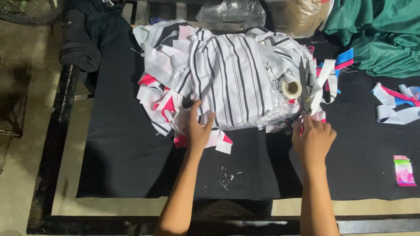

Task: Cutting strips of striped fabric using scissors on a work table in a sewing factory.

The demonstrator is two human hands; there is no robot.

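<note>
The left hand (pixel 199 126) is laid open, fingers spread, on the near left edge of a heap of cut cloth pieces (pixel 227 74); its fingertips rest on a striped piece and on the white and pink scraps (pixel 164 107) that stick out below it. The right hand (pixel 313 140) is placed at the near right corner of the same heap, its fingers bent down onto the cloth edge; whether anything is pinched between them cannot be told, since the fingertips are hidden by the back of the hand.

The heap is made of white pieces with dark stripes, stacked loosely in the middle of a table (pixel 127 153) covered in black. A roll of pale tape (pixel 292 88) is seen lying on the heap's right side, just above the right hand. White, pink and blue strips (pixel 334 70) hang off the heap beyond the tape.

A few small white snippets (pixel 227 177) are scattered on the black cover between the two forearms. Further right, more loose strips (pixel 396 105) are spread on the table, and a small pink and green packet (pixel 403 171) is set near the table's right edge. Green cloth (pixel 380 35) is bunched at the far right corner, crumpled clear plastic (pixel 232 12) lies behind the heap, and a dark garment (pixel 85 35) is draped over the far left corner.
</note>
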